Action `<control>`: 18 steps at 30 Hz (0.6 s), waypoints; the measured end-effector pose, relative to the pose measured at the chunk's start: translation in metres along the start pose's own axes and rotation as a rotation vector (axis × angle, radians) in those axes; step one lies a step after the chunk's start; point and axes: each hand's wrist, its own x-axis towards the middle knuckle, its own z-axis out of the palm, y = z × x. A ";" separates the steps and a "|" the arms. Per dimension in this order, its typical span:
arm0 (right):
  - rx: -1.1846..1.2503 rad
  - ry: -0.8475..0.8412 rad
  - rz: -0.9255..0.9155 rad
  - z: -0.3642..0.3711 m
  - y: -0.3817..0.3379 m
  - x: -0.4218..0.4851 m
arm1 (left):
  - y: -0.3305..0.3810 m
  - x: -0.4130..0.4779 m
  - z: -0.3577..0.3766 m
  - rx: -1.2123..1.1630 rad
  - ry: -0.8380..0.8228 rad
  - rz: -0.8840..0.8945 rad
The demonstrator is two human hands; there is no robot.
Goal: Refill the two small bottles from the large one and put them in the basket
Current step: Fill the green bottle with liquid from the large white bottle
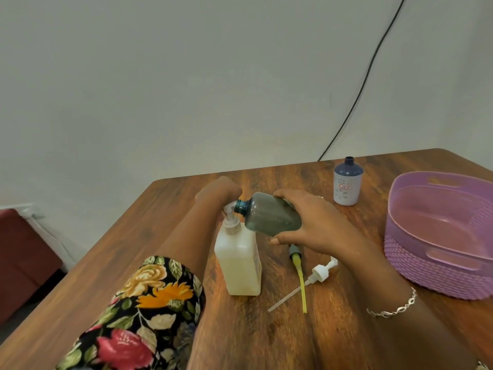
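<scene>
On wooden table (170, 209) by grey wall (186, 89), right hand (314, 225) gripping small bottle (269, 217), left hand (218, 190) atop pump (229, 212), grip unclear

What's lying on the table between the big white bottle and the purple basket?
Two loose pumps lie there in the head view: a yellow-tube pump and a white pump, their tubes crossing.

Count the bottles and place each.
3: large pump bottle stands mid-table; tinted small bottle tilted in the right hand; blue-and-white small bottle upright near the purple basket.
</scene>
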 end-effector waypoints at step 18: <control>-0.015 0.044 -0.007 0.014 0.006 -0.002 | -0.003 0.003 0.006 -0.092 0.083 0.042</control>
